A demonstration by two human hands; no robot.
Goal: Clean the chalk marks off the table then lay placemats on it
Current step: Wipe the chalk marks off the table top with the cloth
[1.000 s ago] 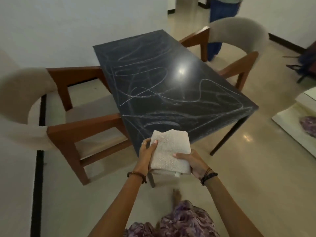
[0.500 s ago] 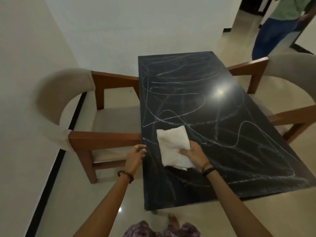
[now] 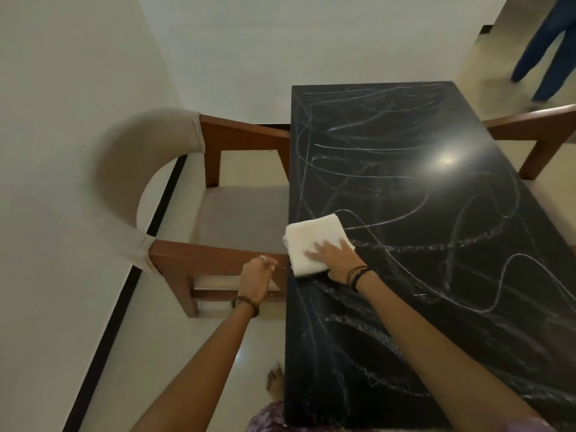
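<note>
A black table (image 3: 420, 188) fills the right half of the view, scrawled all over with white chalk marks (image 3: 389, 238). A folded white cloth (image 3: 308, 238) lies flat near the table's left edge. My right hand (image 3: 335, 257) presses on the cloth with straight, spread fingers. My left hand (image 3: 257, 274) hangs off the table's left side, above the chair arm, with fingers loosely curled and nothing in it. No placemats are in view.
A wooden armchair (image 3: 199, 213) with beige padding stands close against the table's left side, near the white wall. A second chair's wooden arm (image 3: 536, 126) shows at the right. A person in blue trousers (image 3: 548, 48) stands at the far right.
The cloth went from both hands at the table's end onto the top, then slid left to the edge under my right hand. My left hand let go and hangs beside the table.
</note>
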